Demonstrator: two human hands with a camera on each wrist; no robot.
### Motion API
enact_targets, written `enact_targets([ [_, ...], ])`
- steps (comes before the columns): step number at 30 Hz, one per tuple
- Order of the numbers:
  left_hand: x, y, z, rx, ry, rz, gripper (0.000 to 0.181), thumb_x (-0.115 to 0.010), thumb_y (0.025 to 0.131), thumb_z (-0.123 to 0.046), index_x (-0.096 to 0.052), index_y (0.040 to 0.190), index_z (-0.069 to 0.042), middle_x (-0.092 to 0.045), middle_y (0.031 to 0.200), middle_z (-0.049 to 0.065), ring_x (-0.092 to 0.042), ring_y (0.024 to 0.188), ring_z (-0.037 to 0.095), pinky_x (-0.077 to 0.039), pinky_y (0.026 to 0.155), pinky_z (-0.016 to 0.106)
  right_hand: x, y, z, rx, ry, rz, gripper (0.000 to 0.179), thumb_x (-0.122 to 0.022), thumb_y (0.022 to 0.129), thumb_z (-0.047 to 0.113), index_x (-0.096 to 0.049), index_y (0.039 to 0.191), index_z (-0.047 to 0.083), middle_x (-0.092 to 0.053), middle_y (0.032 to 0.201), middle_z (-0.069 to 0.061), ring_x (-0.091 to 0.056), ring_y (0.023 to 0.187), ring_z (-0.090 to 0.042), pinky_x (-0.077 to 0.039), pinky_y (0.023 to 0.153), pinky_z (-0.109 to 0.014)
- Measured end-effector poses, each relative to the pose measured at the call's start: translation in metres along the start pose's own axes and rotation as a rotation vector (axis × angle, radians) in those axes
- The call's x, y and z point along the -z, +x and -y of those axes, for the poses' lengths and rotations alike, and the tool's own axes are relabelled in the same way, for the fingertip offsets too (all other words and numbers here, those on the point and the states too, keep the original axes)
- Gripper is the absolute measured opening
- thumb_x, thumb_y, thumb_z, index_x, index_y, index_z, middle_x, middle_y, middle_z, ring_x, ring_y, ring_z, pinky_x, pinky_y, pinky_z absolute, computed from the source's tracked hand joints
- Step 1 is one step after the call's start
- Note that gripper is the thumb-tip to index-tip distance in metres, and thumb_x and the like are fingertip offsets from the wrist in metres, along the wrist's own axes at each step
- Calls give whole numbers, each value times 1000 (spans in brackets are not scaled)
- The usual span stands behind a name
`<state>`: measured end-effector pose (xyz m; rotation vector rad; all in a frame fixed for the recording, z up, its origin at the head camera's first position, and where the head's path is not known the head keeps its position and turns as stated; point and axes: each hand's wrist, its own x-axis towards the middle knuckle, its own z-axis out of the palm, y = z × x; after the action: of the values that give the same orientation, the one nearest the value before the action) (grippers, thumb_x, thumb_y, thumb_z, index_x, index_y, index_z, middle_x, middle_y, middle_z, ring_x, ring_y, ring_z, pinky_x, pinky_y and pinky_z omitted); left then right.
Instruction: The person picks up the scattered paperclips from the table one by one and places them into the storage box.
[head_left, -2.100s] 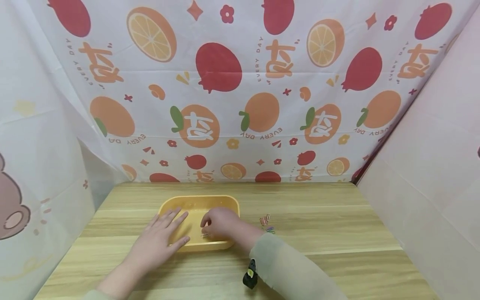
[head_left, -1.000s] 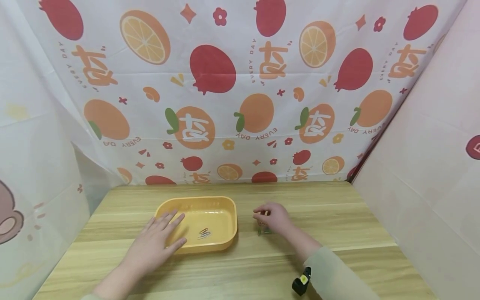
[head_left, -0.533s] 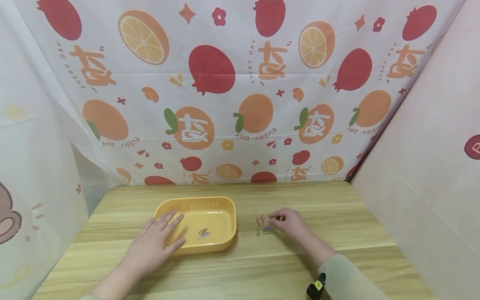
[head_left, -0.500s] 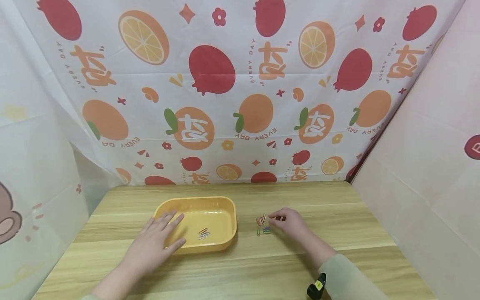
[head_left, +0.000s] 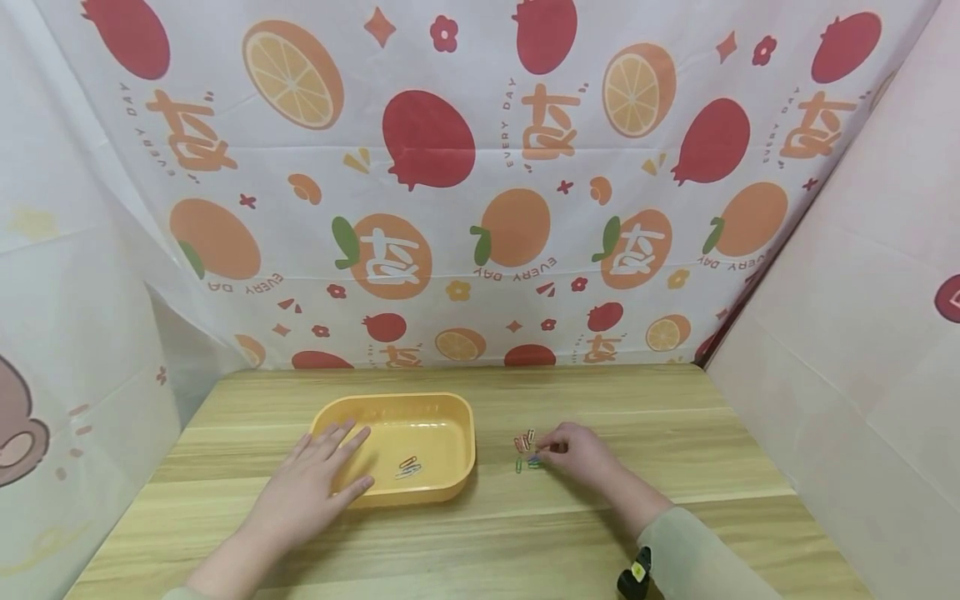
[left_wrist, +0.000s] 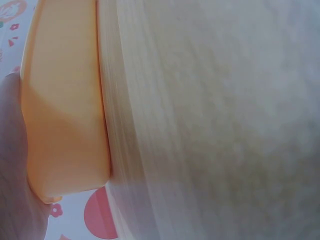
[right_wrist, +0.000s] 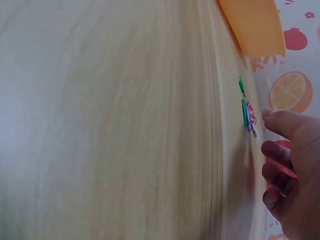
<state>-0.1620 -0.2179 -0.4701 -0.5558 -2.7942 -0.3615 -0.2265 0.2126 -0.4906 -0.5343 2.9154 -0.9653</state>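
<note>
My left hand (head_left: 307, 475) rests with spread, straight fingers over the left end of a yellow plastic tray (head_left: 438, 495). A few paper clips (head_left: 408, 469), one of them orange, lie on the tray's floor. To the right of the tray is a loose group of paper clips on the table: several reddish ones (head_left: 522, 443), a green one (head_left: 518, 466) and a blue one (head_left: 533, 459). Bent fingers of my right hand (head_left: 585, 454) reach down beside the blue clip. In the right wrist view a gap shows between its thumb (right_wrist: 275, 119) and fingers; no held clip is visible.
The wooden table (head_left: 637, 542) runs back to a hanging cloth (head_left: 480, 292) printed with fruit. White sheets (head_left: 840, 333) close off both sides. A black strap device (head_left: 635, 577) sits by my right sleeve (head_left: 697, 554).
My right hand left the tray, moved right to the clips on the table, and then shifted slightly down toward the blue clip. My left hand stayed on the tray.
</note>
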Motion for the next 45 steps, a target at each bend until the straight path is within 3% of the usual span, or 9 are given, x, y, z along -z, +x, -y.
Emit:
enact_targets([
  [17,-1,-2,-1,6,2,5,71,-60,94,-56,-41,153,-21,-35,157,12,-30,144,38,-5,122,49,-5,4,-6,66,-115,40,14,-72,92,28,-78,104,28,-60,93,17,-58,86,-5,-51,76,-31],
  [31,1,-3,-2,10,-13,9,71,-60,93,-56,-43,152,-19,-36,157,11,-30,144,38,-7,122,50,-6,4,-6,138,-180,32,10,-72,92,26,-78,99,29,-59,90,19,-54,80,-1,-49,72,-27],
  [45,-1,-3,1,10,-6,9,71,-59,94,-57,-41,152,-21,-36,157,11,-29,145,38,-3,123,48,-8,5,-8,101,-101,25,7,-73,91,25,-77,92,31,-59,90,21,-57,85,-3,-51,78,-31],
])
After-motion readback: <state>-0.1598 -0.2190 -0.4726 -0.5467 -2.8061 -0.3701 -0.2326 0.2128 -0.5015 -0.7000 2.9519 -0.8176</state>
